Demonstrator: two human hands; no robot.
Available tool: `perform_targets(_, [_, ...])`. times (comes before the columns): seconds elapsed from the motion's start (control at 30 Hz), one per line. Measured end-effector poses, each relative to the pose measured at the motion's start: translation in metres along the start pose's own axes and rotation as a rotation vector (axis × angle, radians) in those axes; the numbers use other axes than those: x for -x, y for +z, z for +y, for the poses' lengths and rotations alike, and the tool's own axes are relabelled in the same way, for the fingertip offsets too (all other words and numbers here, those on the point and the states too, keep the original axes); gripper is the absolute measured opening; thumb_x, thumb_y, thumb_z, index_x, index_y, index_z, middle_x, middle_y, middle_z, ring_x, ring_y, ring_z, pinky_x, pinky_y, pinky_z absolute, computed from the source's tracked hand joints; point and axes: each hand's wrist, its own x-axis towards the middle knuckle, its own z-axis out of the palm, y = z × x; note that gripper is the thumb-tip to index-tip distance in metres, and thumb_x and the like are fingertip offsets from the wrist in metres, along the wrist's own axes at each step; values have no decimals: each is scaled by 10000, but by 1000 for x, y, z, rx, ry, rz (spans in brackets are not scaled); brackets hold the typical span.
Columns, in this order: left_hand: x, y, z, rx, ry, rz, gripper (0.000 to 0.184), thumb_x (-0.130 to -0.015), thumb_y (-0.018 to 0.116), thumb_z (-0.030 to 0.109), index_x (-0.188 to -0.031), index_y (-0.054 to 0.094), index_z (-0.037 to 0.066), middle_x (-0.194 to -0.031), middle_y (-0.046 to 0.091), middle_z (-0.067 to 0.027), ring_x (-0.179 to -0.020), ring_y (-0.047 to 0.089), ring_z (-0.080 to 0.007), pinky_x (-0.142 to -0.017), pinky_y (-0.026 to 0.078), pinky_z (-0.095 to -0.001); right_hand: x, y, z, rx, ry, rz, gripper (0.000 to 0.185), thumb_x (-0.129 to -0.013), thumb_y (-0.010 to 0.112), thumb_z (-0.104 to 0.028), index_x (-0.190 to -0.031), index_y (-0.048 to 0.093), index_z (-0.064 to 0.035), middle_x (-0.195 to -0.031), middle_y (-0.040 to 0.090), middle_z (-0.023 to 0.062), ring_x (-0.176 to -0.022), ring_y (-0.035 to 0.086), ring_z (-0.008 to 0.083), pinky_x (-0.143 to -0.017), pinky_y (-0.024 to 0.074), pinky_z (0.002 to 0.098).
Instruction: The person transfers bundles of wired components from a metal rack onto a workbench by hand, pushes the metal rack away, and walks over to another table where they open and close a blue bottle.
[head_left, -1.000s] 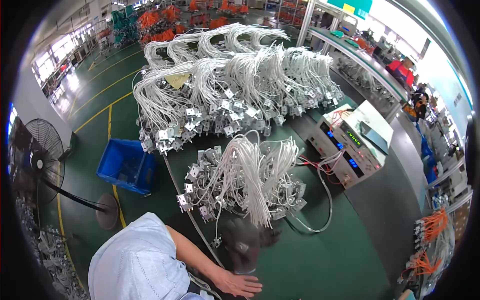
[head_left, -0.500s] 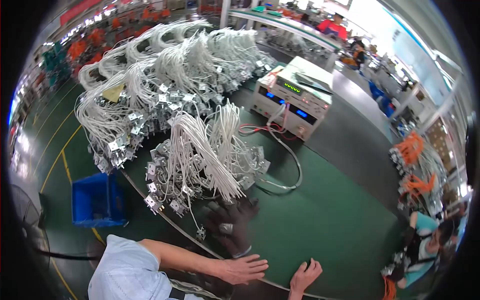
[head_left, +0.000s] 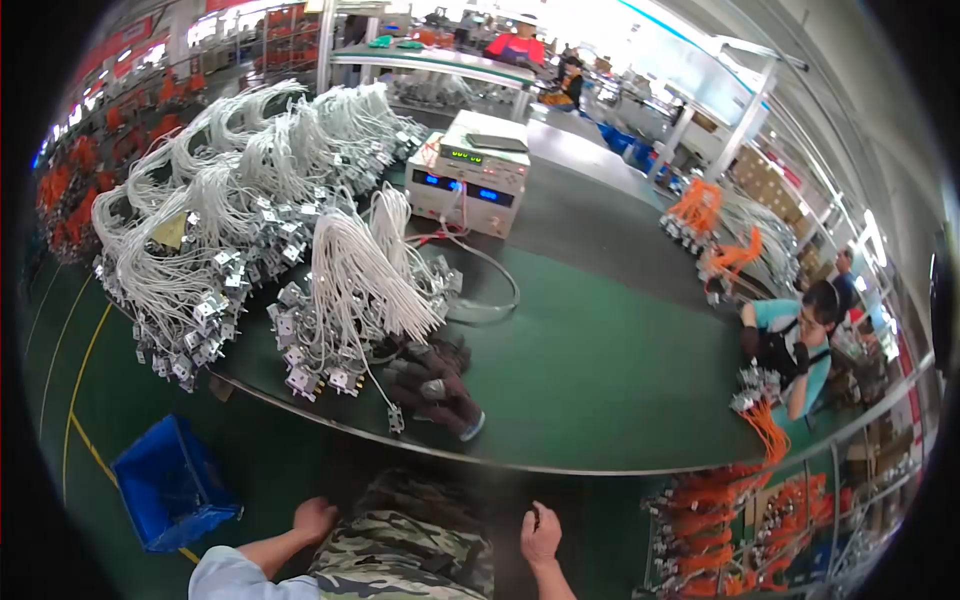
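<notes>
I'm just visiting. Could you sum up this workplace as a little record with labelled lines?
Left hand: off the green table, beside the camouflage clothing
Right hand: off the table, fingers curled, contents unclear
Near front edge: dark gloves, beside white cables with metal plugs
Farther back: larger cable pile, boxes with lit displays
Floor: blue crate
Table's right side: co-worker with orange cables

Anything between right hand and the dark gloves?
Head view: a strip of bare green bench top beside the dark gloves, then the bench's front edge; the right hand is off the bench.
</notes>
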Motion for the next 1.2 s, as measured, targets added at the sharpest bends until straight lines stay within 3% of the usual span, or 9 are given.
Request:
perform_targets(0.07, [22, 26, -78, 78, -500, -177, 572, -881, 549, 503, -1030, 657, -38, -1132, 628, -274, -1096, 604, -386, -917, 491, -451, 78, 34, 60, -33, 494, -168, 263, -864, 586, -195, -1049, 631, -14, -906, 640, 179, -805, 619, 347, -709, 501, 441])
perform_targets(0.1, [14, 106, -198, 17, -307, -332, 597, -920, 509, 503, -1086, 635, -56, -1155, 633, -262, -1112, 614, -340, -943, 483, -433, 116, 51, 93, -10, 755, -316, 297, -889, 557, -257, -1039, 633, -11, -914, 652, 191, -810, 633, 354, -724, 506, 452])
perform_targets(0.17, [18, 91, -172, 19, -277, -342, 591, -920, 510, 500, -1085, 637, -53, -1154, 634, -259, -1108, 615, -338, -941, 484, -434, 185, 68, 119, -93, 752, -755, 351, -877, 551, -301, -1034, 633, 2, -916, 664, 196, -869, 639, 364, -767, 510, 463])
perform_targets(0.23, [21, 100, -178, 26, -252, -353, 578, -919, 510, 494, -1082, 640, -45, -1153, 636, -252, -1100, 617, -336, -936, 485, -435, 207, 43, 53, -845, 1040, -705, 341, -834, 613, -310, -977, 673, -6, -882, 682, 187, -840, 651, 357, -748, 518, 445])
perform_targets(0.5, [7, 107, -164, -1, -164, -438, 525, -918, 513, 469, -1069, 652, -15, -1145, 644, -227, -1066, 626, -324, -917, 490, -437, 204, 44, 55, -830, 964, -651, 337, -825, 625, -309, -964, 680, -6, -876, 684, 189, -832, 653, 358, -742, 520, 441])
perform_targets(0.77, [-86, 87, -98, -12, -106, -539, 474, -917, 515, 443, -1057, 664, 15, -1138, 652, -202, -1032, 635, -313, -898, 495, -440, 97, 90, 66, -780, 880, -628, 333, -814, 639, -308, -949, 688, -7, -869, 686, 191, -823, 655, 359, -736, 522, 436])
perform_targets(1.2, [-77, 43, -23, 29, -1, -636, 395, -915, 519, 402, -1036, 683, 64, -1126, 666, -161, -977, 649, -295, -866, 503, -445, 69, 96, 79, -677, 657, -610, 326, -796, 661, -306, -925, 700, -8, -856, 689, 195, -808, 658, 360, -725, 525, 429])
